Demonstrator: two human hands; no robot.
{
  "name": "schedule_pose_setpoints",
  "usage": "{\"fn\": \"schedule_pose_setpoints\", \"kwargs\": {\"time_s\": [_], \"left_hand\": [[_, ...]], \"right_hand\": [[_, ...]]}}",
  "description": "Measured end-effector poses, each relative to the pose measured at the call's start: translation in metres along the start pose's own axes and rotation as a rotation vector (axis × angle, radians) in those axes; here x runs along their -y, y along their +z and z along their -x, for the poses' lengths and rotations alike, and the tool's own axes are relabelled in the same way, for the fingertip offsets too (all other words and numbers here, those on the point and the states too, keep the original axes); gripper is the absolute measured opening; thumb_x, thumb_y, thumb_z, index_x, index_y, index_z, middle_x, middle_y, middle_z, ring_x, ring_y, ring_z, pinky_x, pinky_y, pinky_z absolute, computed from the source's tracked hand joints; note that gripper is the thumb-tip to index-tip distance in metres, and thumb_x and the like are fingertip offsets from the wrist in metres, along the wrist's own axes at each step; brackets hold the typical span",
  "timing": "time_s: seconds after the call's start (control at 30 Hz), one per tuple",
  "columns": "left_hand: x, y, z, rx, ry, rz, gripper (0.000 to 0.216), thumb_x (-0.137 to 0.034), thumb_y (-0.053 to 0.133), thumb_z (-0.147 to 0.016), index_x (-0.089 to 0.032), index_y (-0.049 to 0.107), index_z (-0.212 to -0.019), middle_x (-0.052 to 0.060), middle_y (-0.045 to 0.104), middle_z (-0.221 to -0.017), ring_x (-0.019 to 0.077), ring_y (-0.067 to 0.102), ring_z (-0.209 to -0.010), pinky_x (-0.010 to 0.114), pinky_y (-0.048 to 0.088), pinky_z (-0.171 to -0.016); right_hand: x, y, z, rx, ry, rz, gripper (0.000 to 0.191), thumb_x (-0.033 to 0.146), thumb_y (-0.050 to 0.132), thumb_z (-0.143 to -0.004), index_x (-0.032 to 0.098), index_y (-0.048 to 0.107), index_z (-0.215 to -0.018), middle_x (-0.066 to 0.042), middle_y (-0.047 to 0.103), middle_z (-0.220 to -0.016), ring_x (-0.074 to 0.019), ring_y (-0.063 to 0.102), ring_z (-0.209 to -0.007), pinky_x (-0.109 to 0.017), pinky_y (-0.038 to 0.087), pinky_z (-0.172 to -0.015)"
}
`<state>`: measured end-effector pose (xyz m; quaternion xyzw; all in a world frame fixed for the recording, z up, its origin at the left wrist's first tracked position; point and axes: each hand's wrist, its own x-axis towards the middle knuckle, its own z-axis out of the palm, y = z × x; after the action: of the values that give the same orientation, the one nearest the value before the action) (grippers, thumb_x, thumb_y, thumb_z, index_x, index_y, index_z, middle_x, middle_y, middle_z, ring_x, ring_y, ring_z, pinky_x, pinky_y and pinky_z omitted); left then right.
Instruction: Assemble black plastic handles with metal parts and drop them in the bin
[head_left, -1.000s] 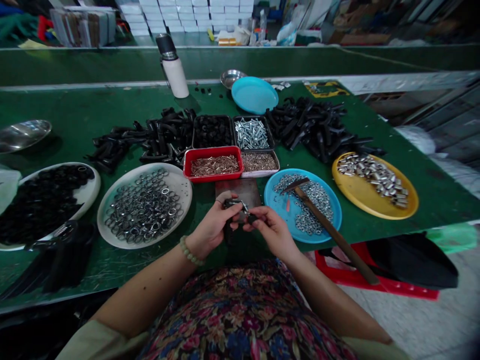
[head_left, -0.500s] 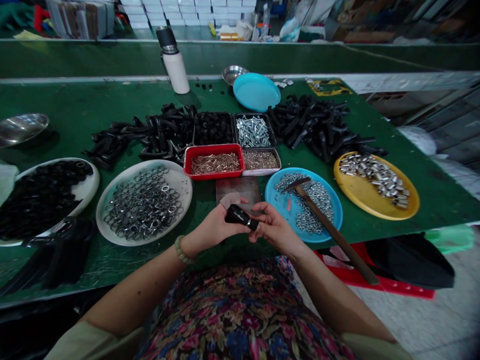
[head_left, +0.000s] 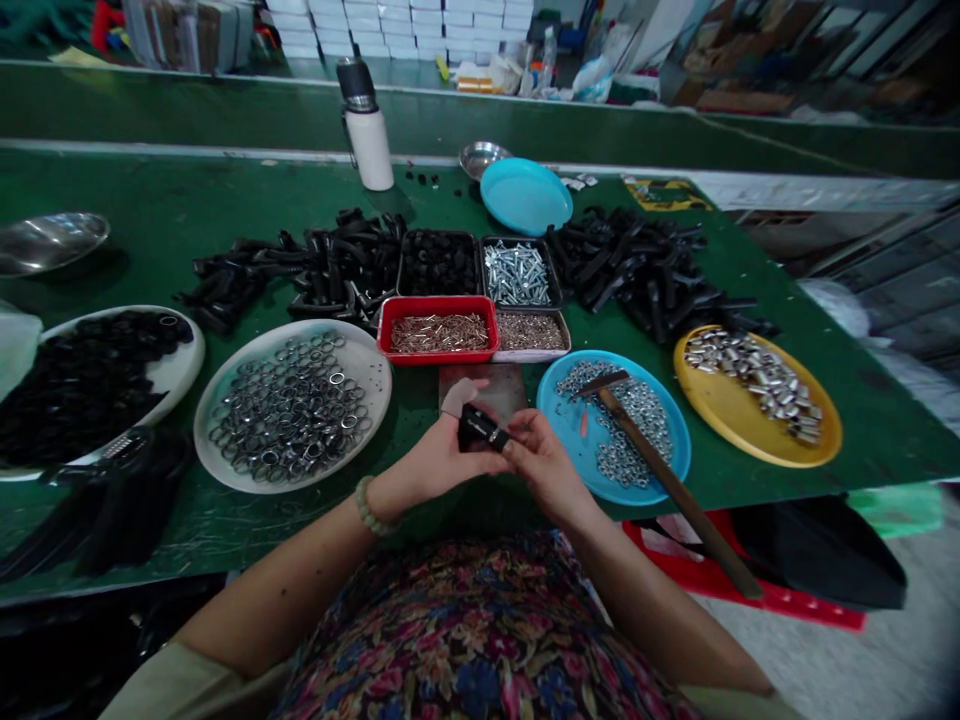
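Note:
In front of my body, my left hand [head_left: 439, 455] is closed around a short black plastic part [head_left: 475, 424] with white lettering. A pale wrap covers one of its fingertips. My right hand [head_left: 546, 462] pinches the right end of the same part, where a narrow silvery band shows; its fingertips hide most of that end. Just beyond the hands lies a flat metal plate [head_left: 510, 388]. Nearest on the left is a white tray of metal rings [head_left: 379, 372], and on the right a blue tray of nuts [head_left: 551, 440] with a hammer [head_left: 660, 465] across it.
Behind the plate stand a red tray of rivet-like pins [head_left: 384, 335] and a black tray of screws [head_left: 556, 285]. Piles of black handles [head_left: 637, 260] flank them. A yellow tray [head_left: 720, 425] holds metal sleeves at right. A white flask [head_left: 373, 150] stands at the back.
The camera view has shifted slightly, so the table things sit a little farther right. My right fingers have closed in on the banded end of the black part, covering more of it.

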<state>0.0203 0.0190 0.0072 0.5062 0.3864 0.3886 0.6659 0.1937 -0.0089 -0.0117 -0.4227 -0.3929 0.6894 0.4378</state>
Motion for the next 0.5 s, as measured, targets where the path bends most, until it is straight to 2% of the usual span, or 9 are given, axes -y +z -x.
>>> {"fn": "schedule_pose_setpoints", "kwargs": {"time_s": [0.1,0.17,0.2,0.23,0.27,0.33,0.4,0.5], "left_hand": [[-0.004,-0.021,-0.005,-0.025,0.070,-0.237,0.088,-0.025,0.077,-0.068,-0.021,0.031,-0.144,0.011,0.055,-0.119,0.0270,0.054,-0.108,0.037,0.044,-0.095],[-0.004,-0.033,-0.014,-0.009,0.152,-0.445,0.086,-0.025,0.073,-0.071,-0.017,0.030,-0.146,0.015,0.046,-0.136,0.0303,0.044,-0.125,0.040,0.033,-0.107],[-0.002,-0.035,-0.020,0.032,0.187,-0.560,0.086,-0.024,0.072,-0.071,-0.016,0.030,-0.146,0.017,0.041,-0.142,0.0320,0.039,-0.131,0.042,0.028,-0.111],[0.001,-0.035,-0.028,0.092,0.212,-0.678,0.085,-0.022,0.072,-0.070,-0.014,0.032,-0.145,0.018,0.039,-0.144,0.0340,0.036,-0.133,0.044,0.024,-0.112],[0.006,-0.033,-0.036,0.166,0.231,-0.798,0.082,-0.019,0.071,-0.070,-0.012,0.035,-0.143,0.020,0.041,-0.143,0.0356,0.036,-0.133,0.047,0.021,-0.113],[0.019,-0.024,-0.051,0.280,0.273,-1.006,0.073,-0.014,0.068,-0.070,-0.009,0.042,-0.138,0.022,0.051,-0.133,0.0361,0.042,-0.127,0.050,0.018,-0.113],[0.032,-0.017,-0.060,0.317,0.327,-1.148,0.063,-0.014,0.065,-0.072,-0.008,0.047,-0.133,0.021,0.058,-0.124,0.0337,0.048,-0.122,0.051,0.016,-0.113],[0.042,-0.016,-0.059,0.255,0.415,-1.249,0.053,-0.018,0.063,-0.076,-0.012,0.051,-0.127,0.020,0.056,-0.129,0.0312,0.046,-0.123,0.053,0.009,-0.115]], "right_hand": [[0.024,-0.009,-0.023,0.095,-0.092,0.364,0.025,0.038,0.065,-0.081,0.023,0.047,-0.088,0.002,0.062,-0.078,-0.0132,0.063,-0.068,-0.029,0.054,-0.064],[0.047,-0.013,-0.057,0.083,-0.259,0.733,0.014,0.033,0.059,-0.086,0.021,0.054,-0.090,-0.001,0.063,-0.083,-0.0152,0.062,-0.077,-0.031,0.052,-0.071],[0.058,-0.012,-0.078,0.015,-0.380,0.944,0.011,0.030,0.056,-0.088,0.020,0.057,-0.090,-0.003,0.064,-0.088,-0.0166,0.061,-0.084,-0.032,0.050,-0.076],[0.066,-0.010,-0.102,0.019,-0.454,1.171,0.011,0.028,0.055,-0.089,0.018,0.060,-0.091,-0.006,0.064,-0.096,-0.0186,0.060,-0.092,-0.034,0.048,-0.083],[0.072,-0.007,-0.126,0.044,-0.486,1.395,0.013,0.025,0.054,-0.089,0.017,0.063,-0.093,-0.009,0.064,-0.101,-0.0205,0.059,-0.097,-0.035,0.045,-0.087],[0.076,0.004,-0.170,0.169,-0.434,1.764,0.017,0.023,0.055,-0.088,0.013,0.066,-0.097,-0.014,0.064,-0.109,-0.0243,0.057,-0.105,-0.036,0.042,-0.090],[0.071,0.014,-0.201,0.239,-0.388,1.898,0.019,0.021,0.057,-0.086,0.011,0.067,-0.098,-0.017,0.065,-0.109,-0.0268,0.057,-0.106,-0.039,0.040,-0.091],[0.063,0.018,-0.218,0.274,-0.388,1.912,0.019,0.018,0.055,-0.086,0.009,0.068,-0.097,-0.017,0.067,-0.105,-0.0279,0.058,-0.103,-0.041,0.039,-0.091]]}}
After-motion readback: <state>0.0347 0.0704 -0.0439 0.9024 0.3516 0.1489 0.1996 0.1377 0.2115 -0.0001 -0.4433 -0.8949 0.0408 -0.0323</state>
